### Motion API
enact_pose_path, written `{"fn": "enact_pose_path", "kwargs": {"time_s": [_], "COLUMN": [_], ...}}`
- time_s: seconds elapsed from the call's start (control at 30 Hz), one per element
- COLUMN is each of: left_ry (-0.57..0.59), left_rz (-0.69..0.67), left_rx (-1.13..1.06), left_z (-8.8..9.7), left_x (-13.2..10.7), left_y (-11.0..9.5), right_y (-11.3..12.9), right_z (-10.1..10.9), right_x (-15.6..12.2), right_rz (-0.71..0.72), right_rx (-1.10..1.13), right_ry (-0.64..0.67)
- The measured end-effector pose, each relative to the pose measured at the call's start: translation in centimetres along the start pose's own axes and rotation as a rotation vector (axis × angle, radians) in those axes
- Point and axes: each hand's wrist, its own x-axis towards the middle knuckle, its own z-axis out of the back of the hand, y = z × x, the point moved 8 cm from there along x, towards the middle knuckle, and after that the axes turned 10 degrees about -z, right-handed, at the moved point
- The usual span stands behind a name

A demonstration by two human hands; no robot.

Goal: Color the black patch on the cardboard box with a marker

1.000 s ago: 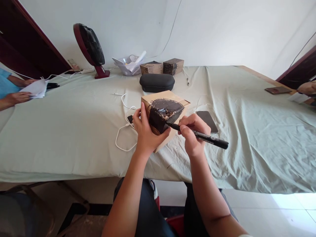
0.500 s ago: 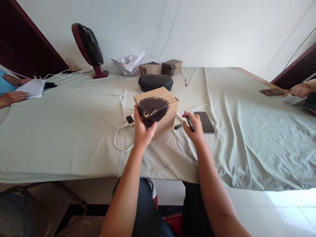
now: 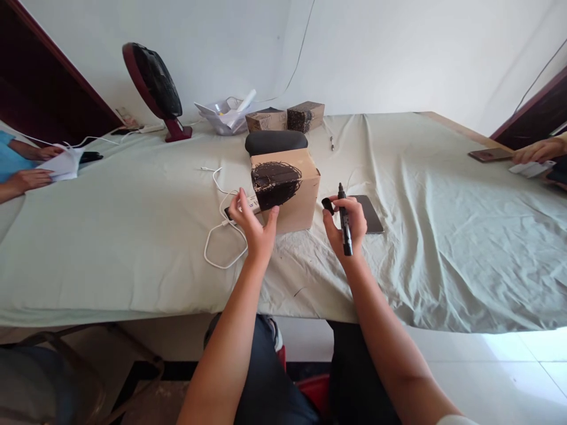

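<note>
A cardboard box [image 3: 297, 203] stands on the cloth, with a dense black scribble [image 3: 277, 184] over one corner. Just in front of that corner is my left hand [image 3: 256, 227], its fingers spread and holding nothing. My right hand [image 3: 352, 227], to the right of the box, grips a black marker [image 3: 344, 221] with its bare tip upward. Between the thumb and a finger of the same hand sits the black marker cap [image 3: 328, 205]. Behind my right hand lies a dark flat tablet-like device [image 3: 371, 213], partly covered by it.
A white cable [image 3: 210, 260] and a power strip [image 3: 253, 203] lie left of the box. Behind it are a black case [image 3: 277, 140], two smaller boxes [image 3: 305, 115], a plastic basket [image 3: 225, 121] and a fan [image 3: 155, 88]. Other people's hands [image 3: 33, 177] show at both table ends.
My left hand has let go of the box, which now rests level on the cloth. The cap has been picked up from the table by my right hand, and the marker now points up.
</note>
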Motion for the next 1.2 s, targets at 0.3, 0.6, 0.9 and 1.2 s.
{"fn": "enact_pose_path", "kwargs": {"time_s": [0.3,0.6,0.9,1.2], "left_ry": [0.243,0.130,0.252,0.285], "left_rz": [-0.292,0.256,0.175,0.128], "left_rx": [-0.441,-0.715,-0.664,-0.593], "left_z": [-1.4,-1.9,-2.5,-3.1], "left_x": [-1.5,-1.4,-1.6,-2.5], "left_y": [-8.1,-4.4,-5.4,-5.7], "right_y": [4.0,2.6,2.7,1.0], "right_z": [-2.9,-0.7,-4.6,-7.4], "right_x": [-2.2,0.7,-0.2,-2.2], "right_rz": [-0.186,-0.264,-0.518,-0.639], "right_rx": [0.273,0.491,0.534,0.492], "right_ry": [0.116,0.278,0.596,0.543]}}
